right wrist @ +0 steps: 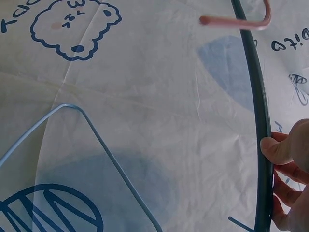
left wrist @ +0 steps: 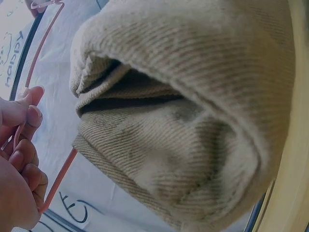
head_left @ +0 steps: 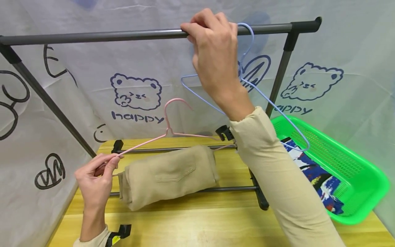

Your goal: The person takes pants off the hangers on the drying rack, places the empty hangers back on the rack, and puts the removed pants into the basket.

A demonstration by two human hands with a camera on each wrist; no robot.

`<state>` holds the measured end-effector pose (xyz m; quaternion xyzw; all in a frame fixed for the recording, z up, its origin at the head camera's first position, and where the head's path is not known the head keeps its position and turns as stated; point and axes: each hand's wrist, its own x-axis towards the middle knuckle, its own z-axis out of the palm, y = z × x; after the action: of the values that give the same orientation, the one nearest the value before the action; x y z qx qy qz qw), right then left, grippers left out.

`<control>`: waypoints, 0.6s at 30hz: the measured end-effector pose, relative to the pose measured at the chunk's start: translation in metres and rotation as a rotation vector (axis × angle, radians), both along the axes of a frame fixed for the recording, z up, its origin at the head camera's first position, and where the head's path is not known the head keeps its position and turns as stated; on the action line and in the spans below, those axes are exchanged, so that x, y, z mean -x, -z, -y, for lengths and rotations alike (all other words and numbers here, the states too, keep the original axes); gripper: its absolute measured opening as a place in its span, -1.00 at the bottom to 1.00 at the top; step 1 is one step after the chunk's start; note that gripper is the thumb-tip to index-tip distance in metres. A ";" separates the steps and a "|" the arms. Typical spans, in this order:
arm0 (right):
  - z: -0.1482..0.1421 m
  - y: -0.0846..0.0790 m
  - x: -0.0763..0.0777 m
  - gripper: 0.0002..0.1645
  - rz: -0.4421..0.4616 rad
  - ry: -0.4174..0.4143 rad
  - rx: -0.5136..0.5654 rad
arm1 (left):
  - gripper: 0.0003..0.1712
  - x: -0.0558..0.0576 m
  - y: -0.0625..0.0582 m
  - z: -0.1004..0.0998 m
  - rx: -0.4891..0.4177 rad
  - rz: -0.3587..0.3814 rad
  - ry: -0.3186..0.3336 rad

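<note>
My left hand pinches the left corner of a pink hanger. Folded khaki trousers hang over its lower bar, a back pocket facing me; their open folds fill most of the left wrist view. The pink hook stands free of the rail, below it in the head view. Up on the dark top rail of a clothes rack, my right hand grips the bar with thumb and fingers. Just right of this hand, a bare blue hanger hooks over the rail, partly hidden by my wrist.
A green plastic basket stands at the right, with a blue, white and red patterned cloth in it. The rack's lower bars cross above the wooden table. Behind hangs a white sheet with bear drawings.
</note>
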<state>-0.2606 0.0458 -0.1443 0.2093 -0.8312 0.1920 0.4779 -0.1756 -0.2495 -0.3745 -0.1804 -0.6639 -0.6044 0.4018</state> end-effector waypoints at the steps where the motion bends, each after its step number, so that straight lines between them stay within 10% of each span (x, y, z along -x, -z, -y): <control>1: 0.000 0.000 0.000 -0.68 0.006 0.002 0.001 | -0.93 0.001 0.000 -0.002 0.022 0.004 -0.013; 18: -0.015 -0.008 -0.007 -0.66 0.102 -0.079 -0.052 | -0.95 0.019 0.006 -0.036 0.042 0.029 0.024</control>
<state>-0.2538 0.0610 -0.1364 0.2444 -0.8503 0.1995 0.4212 -0.1946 -0.2135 -0.3806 -0.1881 -0.6800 -0.5975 0.3810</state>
